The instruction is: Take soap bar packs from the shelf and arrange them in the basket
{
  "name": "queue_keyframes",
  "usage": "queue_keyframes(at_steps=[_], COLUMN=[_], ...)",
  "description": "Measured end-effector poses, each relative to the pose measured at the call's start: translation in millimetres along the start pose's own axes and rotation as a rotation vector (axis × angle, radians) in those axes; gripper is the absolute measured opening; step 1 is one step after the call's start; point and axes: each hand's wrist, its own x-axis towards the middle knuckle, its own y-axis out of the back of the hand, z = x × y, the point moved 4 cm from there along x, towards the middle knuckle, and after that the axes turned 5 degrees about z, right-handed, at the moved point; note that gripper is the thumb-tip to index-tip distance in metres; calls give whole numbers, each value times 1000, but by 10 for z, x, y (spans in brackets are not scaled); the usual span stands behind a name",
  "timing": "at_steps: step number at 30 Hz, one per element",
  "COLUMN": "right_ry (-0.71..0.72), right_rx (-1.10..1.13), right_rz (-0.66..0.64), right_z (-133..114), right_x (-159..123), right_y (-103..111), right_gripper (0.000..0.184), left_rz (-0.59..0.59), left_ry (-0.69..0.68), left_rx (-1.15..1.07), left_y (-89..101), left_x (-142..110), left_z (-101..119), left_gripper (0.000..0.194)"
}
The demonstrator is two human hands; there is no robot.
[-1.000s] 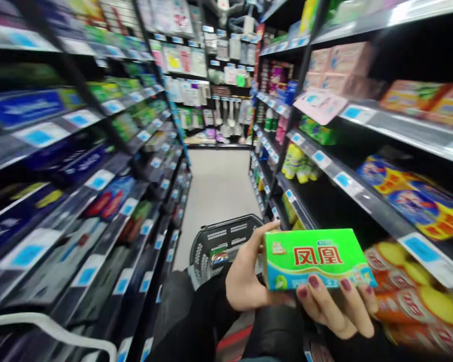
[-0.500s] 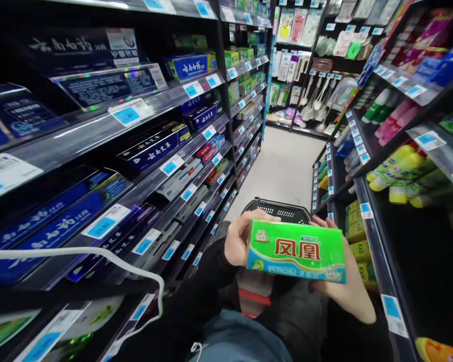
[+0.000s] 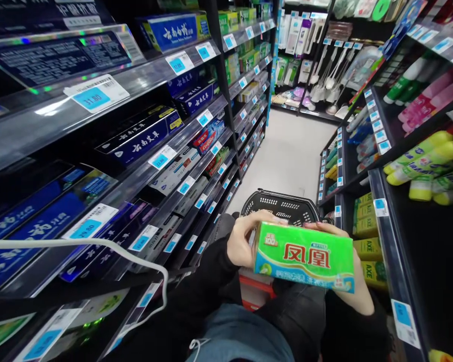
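Observation:
A bright green box (image 3: 305, 255) with red characters is held low in the middle of the aisle, in both hands. My left hand (image 3: 243, 240) grips its left end, thumb across the top edge. My right hand (image 3: 353, 281) cups it from behind and below on the right, fingertips over the top. Just beyond the box sits a black perforated shopping basket (image 3: 283, 206), part of it hidden by the box.
Dark shelves of blue toothpaste boxes (image 3: 136, 138) with blue price tags line the left. Right-hand shelves (image 3: 377, 201) carry yellow, green and pink bottles. Pale floor (image 3: 290, 156) runs to a back wall hung with utensils. A white cable (image 3: 109, 247) crosses the lower left.
The view swung left from the right-hand shelves toward the toothpaste shelves. The green box stayed in both hands; my right hand's fingers went from its front face to behind and over its top.

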Motion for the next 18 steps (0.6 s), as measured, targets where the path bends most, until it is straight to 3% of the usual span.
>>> queue_keyframes(at_steps=[4,9,13,18], right_ry=[-84,-262,-387,-483], right_rx=[-66,-7,34,110], right_rz=[17,59,78,75], right_z=[-36,234,495,638], right_x=[104,224,247,285], right_y=[-42,-162,-230,-313], right_gripper=[61,60,68,71], left_rz=[8,11,-3,4], left_ry=[287,601,696,734], left_rx=[-3,49,129,120], left_y=[34,75,124,117], left_x=[93,111,102,124], left_z=[-59,-318,-469,-556], left_gripper=[75,64,64,66])
